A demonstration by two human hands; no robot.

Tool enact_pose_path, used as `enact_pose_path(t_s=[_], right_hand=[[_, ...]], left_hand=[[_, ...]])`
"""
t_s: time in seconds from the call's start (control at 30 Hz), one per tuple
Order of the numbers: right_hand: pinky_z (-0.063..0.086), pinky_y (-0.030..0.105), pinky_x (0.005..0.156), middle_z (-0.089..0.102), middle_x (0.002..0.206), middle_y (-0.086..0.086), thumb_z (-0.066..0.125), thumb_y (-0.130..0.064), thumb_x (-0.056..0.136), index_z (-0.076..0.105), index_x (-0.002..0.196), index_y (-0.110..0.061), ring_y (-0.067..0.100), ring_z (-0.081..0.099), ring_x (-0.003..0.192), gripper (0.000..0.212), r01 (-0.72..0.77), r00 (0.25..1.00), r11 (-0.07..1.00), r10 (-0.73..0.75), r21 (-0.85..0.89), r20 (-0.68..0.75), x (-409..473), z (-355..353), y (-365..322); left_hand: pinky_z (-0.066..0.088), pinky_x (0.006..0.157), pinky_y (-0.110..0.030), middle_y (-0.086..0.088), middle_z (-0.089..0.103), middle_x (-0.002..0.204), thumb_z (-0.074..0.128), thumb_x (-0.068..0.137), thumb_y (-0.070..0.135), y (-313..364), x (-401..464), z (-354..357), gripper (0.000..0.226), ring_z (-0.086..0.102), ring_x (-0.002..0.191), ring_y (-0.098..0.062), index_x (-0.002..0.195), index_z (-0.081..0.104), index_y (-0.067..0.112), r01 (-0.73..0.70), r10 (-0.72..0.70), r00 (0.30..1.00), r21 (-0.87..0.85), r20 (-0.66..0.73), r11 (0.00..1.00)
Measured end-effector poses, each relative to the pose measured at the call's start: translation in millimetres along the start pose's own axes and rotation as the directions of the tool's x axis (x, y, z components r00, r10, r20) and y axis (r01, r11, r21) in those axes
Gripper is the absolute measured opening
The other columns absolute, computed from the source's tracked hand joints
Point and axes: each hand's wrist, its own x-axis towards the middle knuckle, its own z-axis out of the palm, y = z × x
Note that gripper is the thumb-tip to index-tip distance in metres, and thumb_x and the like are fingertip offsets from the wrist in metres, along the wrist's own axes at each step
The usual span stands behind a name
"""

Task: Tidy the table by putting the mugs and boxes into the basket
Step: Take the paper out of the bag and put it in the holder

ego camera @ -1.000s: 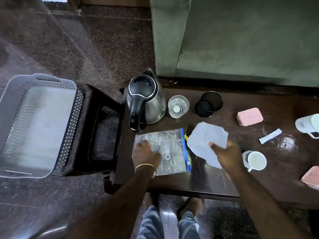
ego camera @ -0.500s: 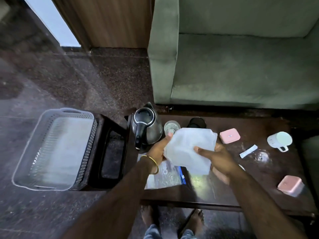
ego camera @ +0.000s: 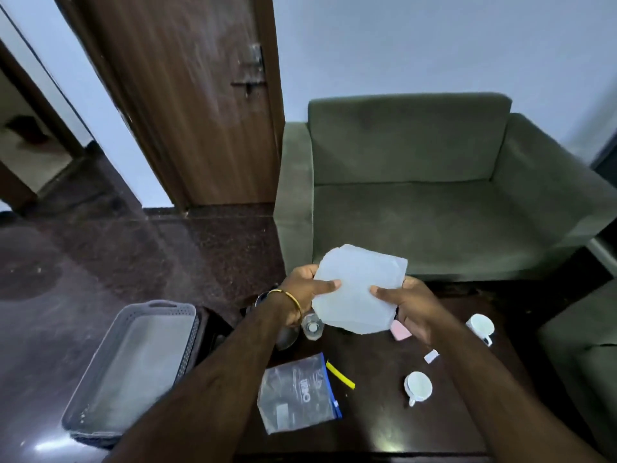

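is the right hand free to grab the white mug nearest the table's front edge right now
Probably not yet: the right hand and left hand both hold the pale crumpled sheet. The white mug itself stands unobstructed below.

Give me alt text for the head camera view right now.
Both hands, left hand and right hand, hold a pale sheet up above a dark table. Two white mugs, a pink box and a zip bag lie on it; the grey basket sits empty to the left.
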Motion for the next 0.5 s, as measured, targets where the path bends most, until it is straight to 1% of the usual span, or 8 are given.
enact_pose_path(t_s=[0.13,0.2,0.27,0.37,0.43,0.5], right_hand=[[0.057,0.047,0.092,0.071,0.121,0.014,0.070,0.003,0.083,0.061,0.126,-0.003,0.031,0.068,0.112,0.044,0.020,0.996,1.000,-0.019,-0.012,0.085,-10,-12,-23],[0.059,0.044,0.088,0.072,0.119,0.014,0.069,0.001,0.085,0.061,0.125,-0.002,0.031,0.069,0.110,0.042,0.020,0.997,1.000,-0.020,-0.004,0.079,-13,-22,-33],[0.061,0.040,0.081,0.073,0.116,0.015,0.069,0.003,0.084,0.061,0.124,0.000,0.031,0.071,0.106,0.041,0.030,0.998,0.999,-0.029,-0.018,0.047,-15,-31,-40],[0.061,0.037,0.073,0.074,0.112,0.015,0.073,0.003,0.080,0.064,0.119,-0.001,0.030,0.073,0.101,0.041,0.045,0.998,0.998,-0.043,-0.049,0.048,-19,-43,-51],[0.061,0.035,0.070,0.075,0.111,0.014,0.073,-0.002,0.082,0.067,0.117,-0.004,0.028,0.074,0.098,0.036,0.035,0.997,0.997,-0.031,-0.066,0.064,-21,-49,-57],[0.061,0.035,0.068,0.075,0.111,0.014,0.070,-0.002,0.084,0.067,0.116,-0.004,0.027,0.074,0.095,0.032,0.024,0.997,0.995,-0.017,-0.095,0.076,-23,-56,-60]], left_hand=[[0.058,0.079,-0.041,-0.021,0.072,0.107,0.077,0.079,0.007,22,-11,24,0.036,0.070,0.093,-0.033,0.110,0.065,-0.004,-0.039,0.038,0.998,-0.019,-0.042,0.999],[0.058,0.078,-0.042,-0.021,0.071,0.108,0.077,0.078,0.007,28,-14,35,0.036,0.070,0.092,-0.034,0.110,0.065,-0.003,-0.055,0.052,0.996,-0.039,-0.071,0.998],[0.057,0.078,-0.045,-0.022,0.071,0.107,0.077,0.079,0.007,32,-15,45,0.035,0.070,0.091,-0.035,0.109,0.065,-0.004,-0.066,0.061,0.995,-0.060,-0.082,0.996],[0.057,0.084,-0.047,-0.024,0.071,0.108,0.076,0.079,0.005,37,-15,56,0.035,0.069,0.097,-0.038,0.110,0.064,-0.006,-0.078,0.069,0.993,-0.095,-0.098,0.992],[0.057,0.084,-0.046,-0.023,0.071,0.107,0.076,0.079,0.005,40,-15,65,0.034,0.069,0.095,-0.037,0.109,0.065,-0.006,-0.091,0.079,0.990,-0.107,-0.117,0.990],[0.058,0.081,-0.044,-0.023,0.071,0.106,0.074,0.080,0.004,42,-14,71,0.032,0.069,0.092,-0.036,0.109,0.064,-0.005,-0.094,0.077,0.988,-0.127,-0.137,0.987]])
